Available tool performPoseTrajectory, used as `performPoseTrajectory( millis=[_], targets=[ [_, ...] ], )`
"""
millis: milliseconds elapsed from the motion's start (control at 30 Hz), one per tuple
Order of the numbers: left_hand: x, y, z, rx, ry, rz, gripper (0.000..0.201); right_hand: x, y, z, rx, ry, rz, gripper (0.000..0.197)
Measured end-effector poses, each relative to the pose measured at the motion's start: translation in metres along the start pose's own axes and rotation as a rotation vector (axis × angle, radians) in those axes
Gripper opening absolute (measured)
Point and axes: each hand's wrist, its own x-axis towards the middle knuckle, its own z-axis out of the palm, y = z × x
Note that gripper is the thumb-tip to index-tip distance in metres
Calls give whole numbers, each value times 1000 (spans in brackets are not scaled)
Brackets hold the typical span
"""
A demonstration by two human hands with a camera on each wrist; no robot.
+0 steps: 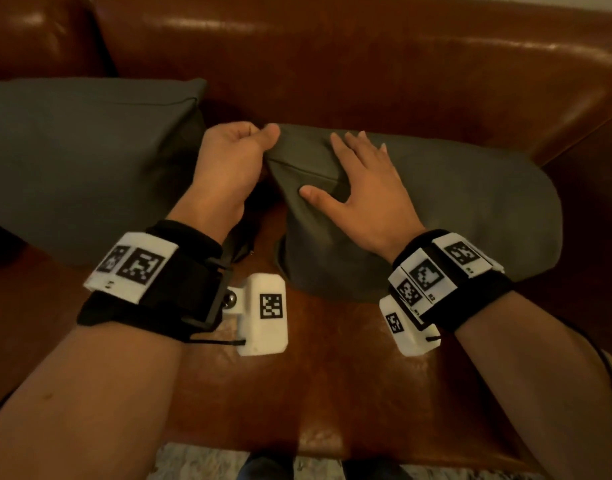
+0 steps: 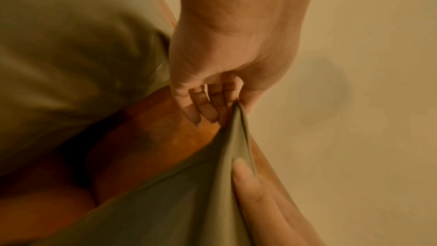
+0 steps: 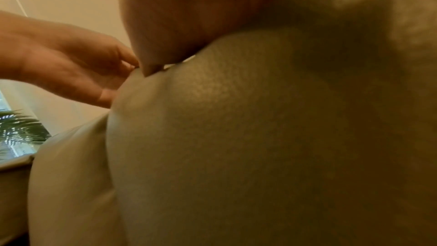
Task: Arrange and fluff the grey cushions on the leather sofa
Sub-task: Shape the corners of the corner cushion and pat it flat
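Two grey cushions lie on the brown leather sofa. The right cushion lies on the seat in the middle. My left hand pinches its upper left corner between thumb and curled fingers; the left wrist view shows that corner drawn up into a point. My right hand lies flat on the same cushion with fingers spread, pressing the fabric just right of the corner. The right wrist view is filled by this cushion, with the left hand at its edge. The left cushion lies beside it, untouched.
The sofa back rises behind the cushions and an armrest stands at the right. A light rug and my feet show below the seat's front edge. A green plant appears in the right wrist view.
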Motion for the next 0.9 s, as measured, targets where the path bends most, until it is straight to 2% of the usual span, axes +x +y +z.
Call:
performPoseTrajectory(
  millis=[200,333,467,533,600,667,733,800,867,900],
  targets=[
    [-5,6,10,22,-44,3,31,-1,4,-1,-3,-9,-13,85],
    [-9,-7,7,142,27,60,52,-5,4,1,11,29,-18,87],
    [-6,-19,9,190,112,78,40,-9,3,0,34,62,-23,85],
    [-4,-20,13,174,107,104,28,-10,2,-6,34,69,-22,82],
    [1,-22,13,156,112,115,18,-15,5,-14,32,85,-11,76],
    [6,-22,10,187,186,118,18,-25,18,-26,63,145,23,67],
    [5,-18,10,345,279,200,28,-40,39,-39,103,258,91,57],
    [-7,-8,20,619,315,385,34,-60,65,-51,136,373,209,49],
    [-22,4,45,817,270,580,30,-79,89,-63,193,481,348,44],
    [-26,9,61,864,189,657,26,-84,100,-69,232,530,420,41]
  ],
)
